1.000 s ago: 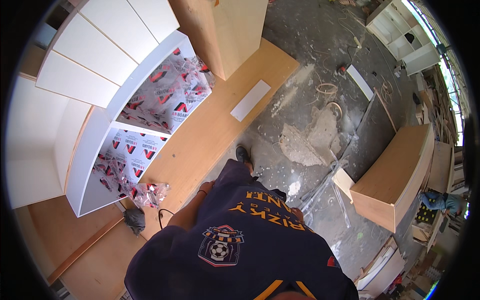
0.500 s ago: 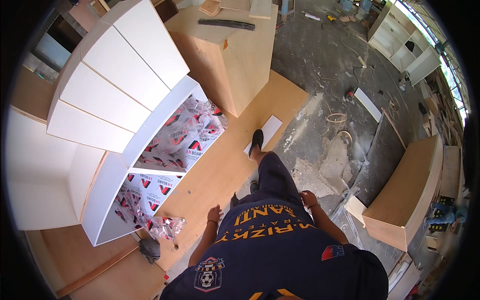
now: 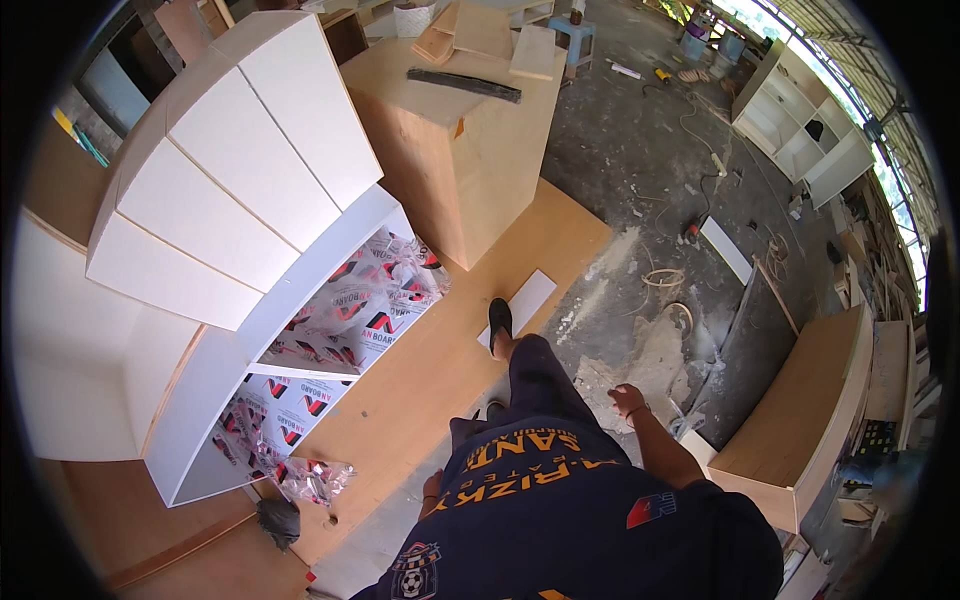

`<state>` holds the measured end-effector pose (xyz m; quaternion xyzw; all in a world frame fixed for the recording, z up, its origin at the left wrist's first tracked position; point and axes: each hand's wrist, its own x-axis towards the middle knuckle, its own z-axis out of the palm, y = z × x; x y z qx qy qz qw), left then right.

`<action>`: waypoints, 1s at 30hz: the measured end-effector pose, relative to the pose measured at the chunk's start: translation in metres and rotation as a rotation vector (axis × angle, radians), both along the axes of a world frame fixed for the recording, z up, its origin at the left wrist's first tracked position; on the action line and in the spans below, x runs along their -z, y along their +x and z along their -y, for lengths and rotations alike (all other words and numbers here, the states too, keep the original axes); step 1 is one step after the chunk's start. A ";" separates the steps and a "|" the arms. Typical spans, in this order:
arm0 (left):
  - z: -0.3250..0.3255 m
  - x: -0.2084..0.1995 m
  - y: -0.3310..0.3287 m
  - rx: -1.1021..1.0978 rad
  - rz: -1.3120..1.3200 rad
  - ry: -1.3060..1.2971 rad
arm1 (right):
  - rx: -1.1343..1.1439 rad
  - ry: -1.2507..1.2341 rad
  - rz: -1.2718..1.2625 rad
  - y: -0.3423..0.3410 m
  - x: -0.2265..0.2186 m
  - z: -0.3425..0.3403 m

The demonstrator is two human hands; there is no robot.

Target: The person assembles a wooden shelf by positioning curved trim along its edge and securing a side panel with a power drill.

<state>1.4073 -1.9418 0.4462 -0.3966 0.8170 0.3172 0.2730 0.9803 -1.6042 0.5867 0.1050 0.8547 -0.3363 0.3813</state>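
My right hand (image 3: pixel 629 402) hangs out to the right of my body over the dusty grey floor, with its fingers loosely apart and nothing in it. My left hand (image 3: pixel 433 486) is at my left side, mostly hidden by my dark shirt, so its fingers do not show. To the left of it a long wooden panel (image 3: pixel 400 420) lies on the floor. My foot in a black shoe (image 3: pixel 500 318) rests on a narrow white board (image 3: pixel 530 297) lying across that panel.
A large white curved cabinet (image 3: pixel 240 170) stands at the left, its open compartments lined with printed film (image 3: pixel 300 395). Behind the panel is a plywood box (image 3: pixel 450 150) bearing wood pieces. A wooden cabinet (image 3: pixel 790 410) lies right; a white shelf unit (image 3: pixel 800 110) and cables (image 3: pixel 715 165) are farther off.
My right hand has swung forward and outward. My left hand has drawn back and is now mostly hidden behind the shirt. The view has shifted slightly.
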 end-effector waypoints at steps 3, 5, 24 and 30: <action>-0.004 0.009 -0.026 0.007 -0.063 0.001 | -0.098 -0.079 -0.134 -0.018 0.013 0.008; -0.007 0.001 -0.039 -0.040 -0.059 0.035 | -0.196 -0.071 -0.192 -0.025 0.025 0.009; 0.003 -0.161 -0.316 -0.089 0.046 0.207 | 0.564 -0.248 0.412 0.013 0.060 -0.151; -0.009 -0.195 -0.385 -0.246 -0.250 -0.039 | 0.030 -0.244 -0.094 0.024 0.062 -0.182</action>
